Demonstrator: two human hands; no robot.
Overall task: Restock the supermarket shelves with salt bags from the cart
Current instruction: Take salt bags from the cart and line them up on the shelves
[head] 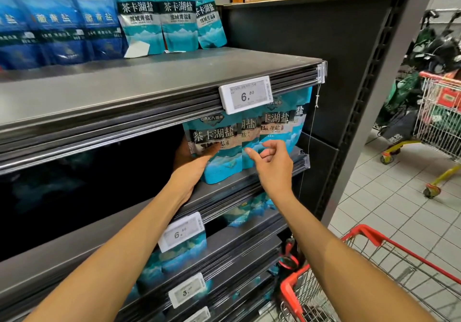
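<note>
Several teal salt bags (277, 132) stand upright in a row at the right end of the second shelf (224, 192). My left hand (192, 164) grips the leftmost teal bag (219, 159) from its left side, thumb on the front. My right hand (272, 162) hovers just in front of the row with loosely bent fingers and the index finger pointing left, holding nothing. The red cart (369, 267) stands at the lower right; its contents are out of sight.
The shelf above (149, 84) holds more teal bags (159, 15) and dark blue bags (57, 17) set far back. A price tag (245, 94) hangs over the row. Lower shelves hold more bags. Another cart (439, 114) stands on the tiled aisle at right.
</note>
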